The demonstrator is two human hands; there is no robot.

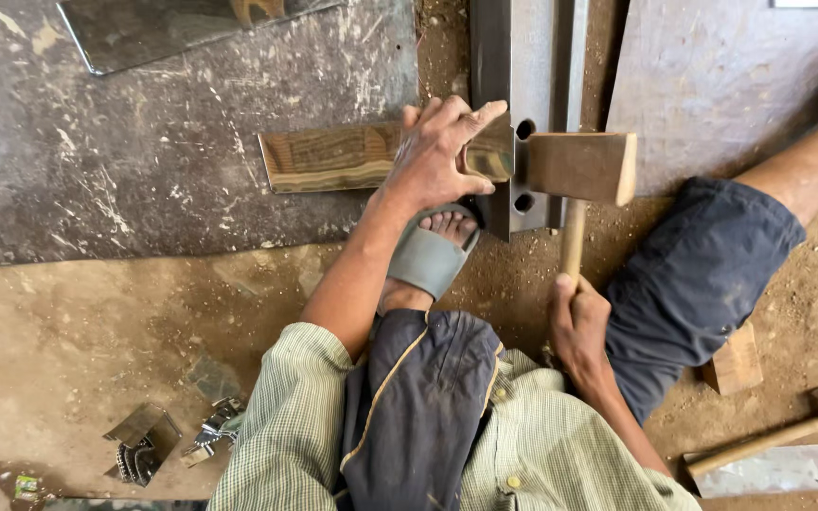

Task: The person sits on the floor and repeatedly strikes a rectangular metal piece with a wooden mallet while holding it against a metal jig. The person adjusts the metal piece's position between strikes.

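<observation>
Pinning a shiny folded metal strip flat-palmed against the steel beam on the floor, left hand steadies it, sandalled foot braced below, while right hand clenches the wooden mallet whose head rests at the beam's edge.

The shiny metal strip mirrors brown and olive streaks. The steel beam is dull grey with two dark round holes. The mallet has a pale tan wooden head and a lighter yellowish handle. The sandal is grey. The shirt sleeve shows a fine green-and-cream check, and the shorts are dark navy with a thin yellow piping line. The ground is sandy brown; the slab is grey, scratched white.
</observation>
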